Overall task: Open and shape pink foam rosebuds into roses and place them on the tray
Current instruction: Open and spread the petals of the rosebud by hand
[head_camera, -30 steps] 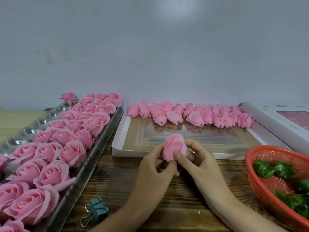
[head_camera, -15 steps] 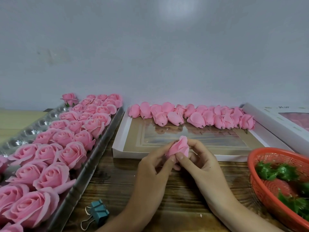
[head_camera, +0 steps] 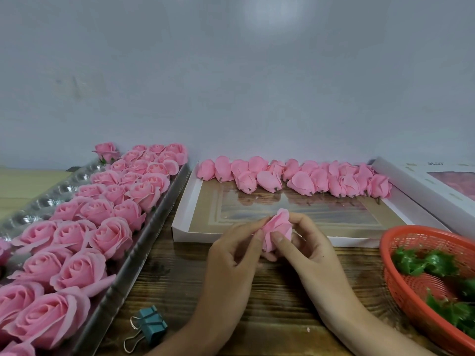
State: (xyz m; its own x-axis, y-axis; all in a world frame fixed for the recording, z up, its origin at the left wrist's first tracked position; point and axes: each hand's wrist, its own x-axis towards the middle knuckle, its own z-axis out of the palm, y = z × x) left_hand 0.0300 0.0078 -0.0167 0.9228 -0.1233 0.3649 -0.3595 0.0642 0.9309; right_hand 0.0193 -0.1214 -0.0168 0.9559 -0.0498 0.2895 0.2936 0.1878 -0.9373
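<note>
Holding one rosebud (head_camera: 278, 231) between them above the wooden surface (head_camera: 270, 299), both hands are closed on it. The left hand (head_camera: 232, 255) pinches an outer petal at the bud's left edge with thumb and forefinger, while the right hand (head_camera: 307, 249) cups the bud from behind and presses its thumb on the front. This split looks deliberate: one hand steadies the core so the other can peel a petal outward without tearing the soft foam or twisting the whole head.

The bud sits just in front of the near rim of a shallow white box (head_camera: 185, 227), along whose far edge the unopened buds (head_camera: 295, 178) lie in a row, within easy reach for the next pick. The tray (head_camera: 144, 242) stands to the left, its rows packed with finished roses (head_camera: 108, 209) lying face-up and touching, so petals keep their spread. Little free room shows on its near side; the clear moulded strip along its left edge seems unused.

A red basket (head_camera: 401, 283) at the right holds green leaf pieces (head_camera: 424, 263); a teal binder clip (head_camera: 149, 327) lies near the tray, apart from the work.

Judging by the tight petals, shaping has only started on this bud, and many more wait.
</note>
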